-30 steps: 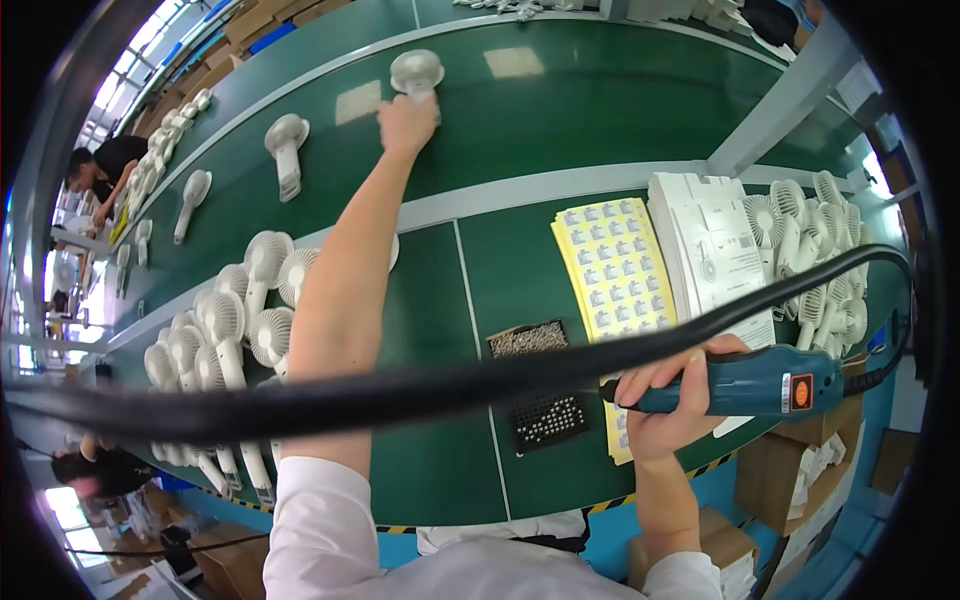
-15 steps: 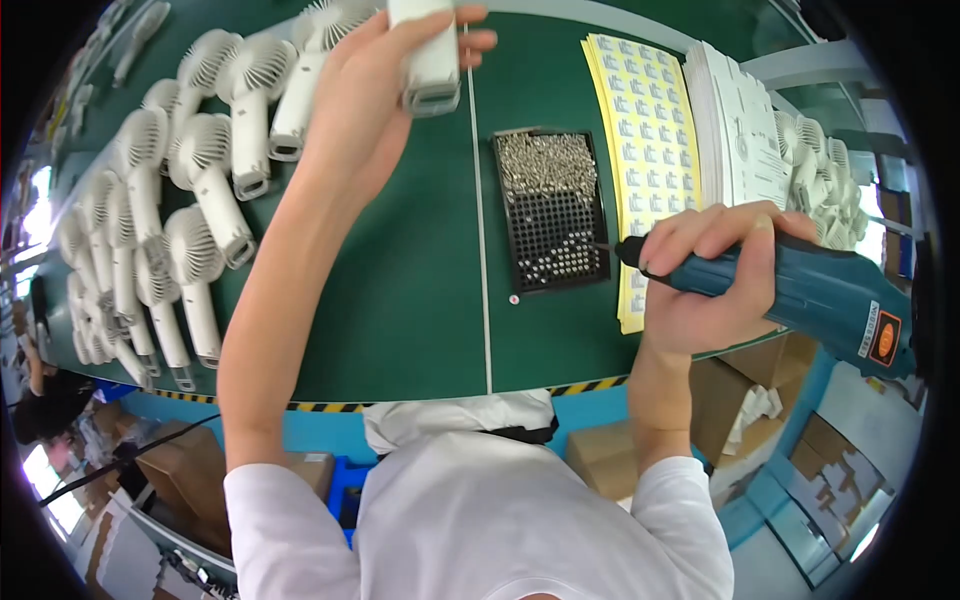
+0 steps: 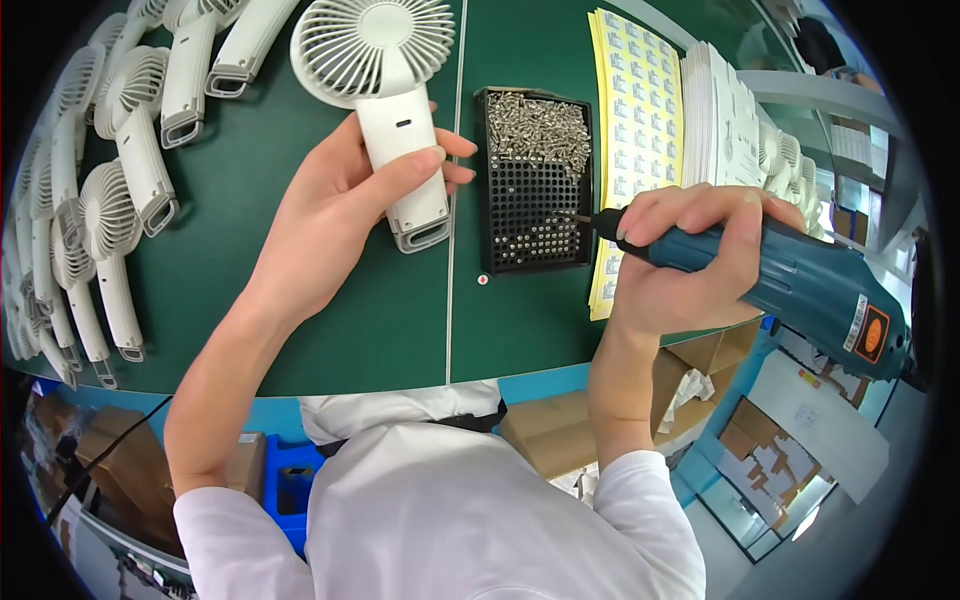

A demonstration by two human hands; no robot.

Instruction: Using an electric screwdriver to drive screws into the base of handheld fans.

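A white handheld fan lies in my left hand, its round grille pointing away from me and its handle loop toward me. My thumb presses across the handle while the fingers wrap beneath it. My right hand is closed around a blue electric screwdriver. The screwdriver's thin bit points left, over the perforated lower part of a black screw tray. Loose silver screws heap in the tray's far part, and some stand in its holes.
Several more white fans lie at the left of the green table. Yellow label sheets and a stack of white papers lie right of the tray, with more fans beyond. Cardboard boxes stand below the table edge.
My left hand has brought the fan down toward me, so its grille now shows. The screwdriver bit now reaches over the tray's holes. The whole view has shifted somewhat.
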